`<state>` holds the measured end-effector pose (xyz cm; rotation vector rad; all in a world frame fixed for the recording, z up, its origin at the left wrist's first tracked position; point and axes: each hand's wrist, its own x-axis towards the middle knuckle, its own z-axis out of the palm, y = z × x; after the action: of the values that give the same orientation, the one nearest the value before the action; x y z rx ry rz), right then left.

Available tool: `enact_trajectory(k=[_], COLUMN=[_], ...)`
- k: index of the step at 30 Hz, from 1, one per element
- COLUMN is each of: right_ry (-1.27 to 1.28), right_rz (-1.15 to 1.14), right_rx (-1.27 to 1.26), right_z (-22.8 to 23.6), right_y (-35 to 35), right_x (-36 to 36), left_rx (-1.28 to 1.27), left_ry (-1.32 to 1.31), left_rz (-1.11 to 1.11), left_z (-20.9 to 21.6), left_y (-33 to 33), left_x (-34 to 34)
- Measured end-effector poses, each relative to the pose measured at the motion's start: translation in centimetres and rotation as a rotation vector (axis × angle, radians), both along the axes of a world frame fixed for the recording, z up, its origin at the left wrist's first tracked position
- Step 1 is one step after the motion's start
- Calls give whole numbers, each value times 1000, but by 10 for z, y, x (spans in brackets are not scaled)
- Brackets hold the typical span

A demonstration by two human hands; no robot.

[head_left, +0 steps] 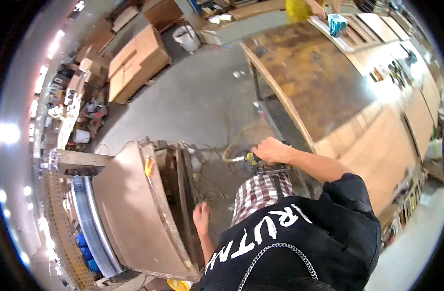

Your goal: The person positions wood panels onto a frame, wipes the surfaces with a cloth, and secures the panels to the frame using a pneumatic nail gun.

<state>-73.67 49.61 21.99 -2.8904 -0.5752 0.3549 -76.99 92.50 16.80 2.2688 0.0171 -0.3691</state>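
Note:
My right hand [272, 149] is wrapped around the grip of a black and yellow-green nail gun [259, 168], held at waist height beside the large worktable. A pale air hose [227, 154] joins it at a silver fitting and trails toward the floor. Lower and to the left, my left hand [201, 215] hangs close to the right edge of a brown-topped bench [134, 203]; its fingers look curled, with nothing visible in them. An orange-handled tool [149, 167] lies on that bench's edge strip.
The worktable [309, 72] at right has a stained top, pale boards [377, 150] and scattered hand tools [396, 72]. A person in yellow [298, 10] stands beyond it, near a blue-white box [337, 25]. Cardboard boxes [137, 63] and a white bucket [186, 39] stand on the floor.

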Motion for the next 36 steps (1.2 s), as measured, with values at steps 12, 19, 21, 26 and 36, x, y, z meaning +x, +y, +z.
enact_trajectory(k=[12,19,21,26,36], right_ry=[-25,-62,-232,-814,-2126], right_rz=[-530,-1070,-1261,-2163,-2171], right_rx=[-130,-91,-120,-318,1297], right_z=[174,144,125,92,102], right_y=[102,141,150,179,109], right_x=[-419,-634,-698,-814,-1056], left_rx=[-339,-190,-124,-331,-825], left_ry=[540,585,510,286,121], left_rz=[-1737,-2037,-2104,-2187,-2635], left_z=[143,159,135,104,135], left_y=[-225,-271,-285,-332,-398], left_x=[-184,-386,-447,-613,-890])
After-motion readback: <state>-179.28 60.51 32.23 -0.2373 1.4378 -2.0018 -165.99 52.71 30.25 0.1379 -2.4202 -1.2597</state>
